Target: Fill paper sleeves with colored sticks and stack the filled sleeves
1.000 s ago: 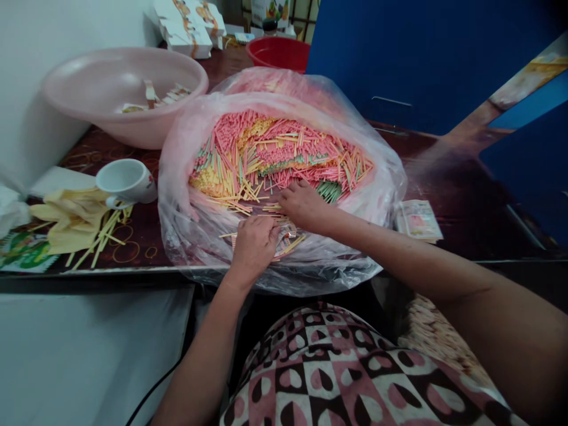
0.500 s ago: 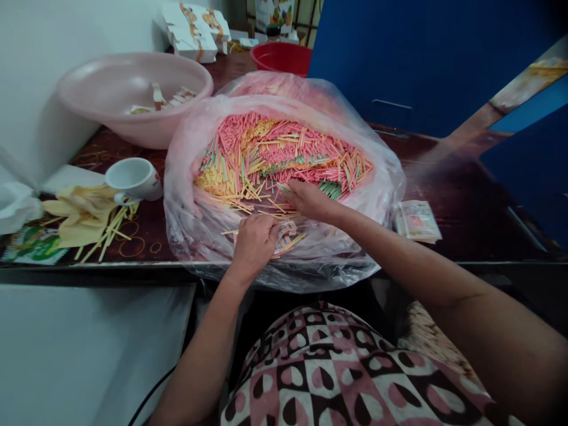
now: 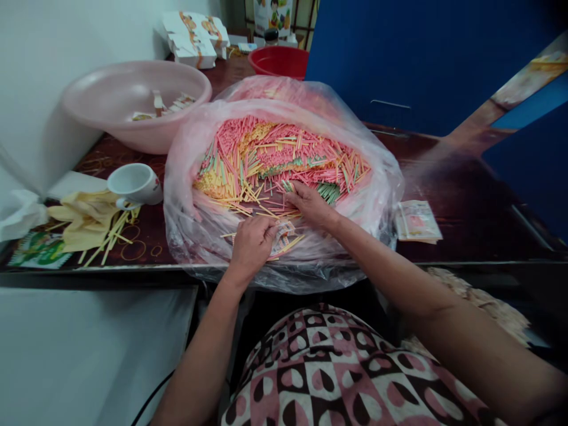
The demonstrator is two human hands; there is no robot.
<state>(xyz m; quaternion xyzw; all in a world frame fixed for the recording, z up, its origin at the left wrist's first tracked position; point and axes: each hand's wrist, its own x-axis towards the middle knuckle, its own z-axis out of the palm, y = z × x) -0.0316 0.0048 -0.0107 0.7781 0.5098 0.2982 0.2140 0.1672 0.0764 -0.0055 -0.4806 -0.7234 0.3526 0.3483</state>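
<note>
So, what's underneath it all?

A dark maroon bench (image 3: pixel 448 219) with gold ring patterns, running along a white wall (image 3: pixel 39 89) at upper left, with a blue panel (image 3: pixel 399 59) at upper right and a pink basin (image 3: pixel 102 89) on the left.

And the sticks?

Thin pink, yellow and green sticks (image 3: pixel 275 154) fill a clear plastic bag (image 3: pixel 186 219) at centre frame. They point every which way, though the heap's long axis runs side to side.

Hands?

The left hand (image 3: pixel 252 245) rests curled on loose sticks at the bag's lower middle, and the right hand (image 3: pixel 310 204) lies just up and beside it, fingertips among them. Clenched or released? I can't tell for either.
</note>
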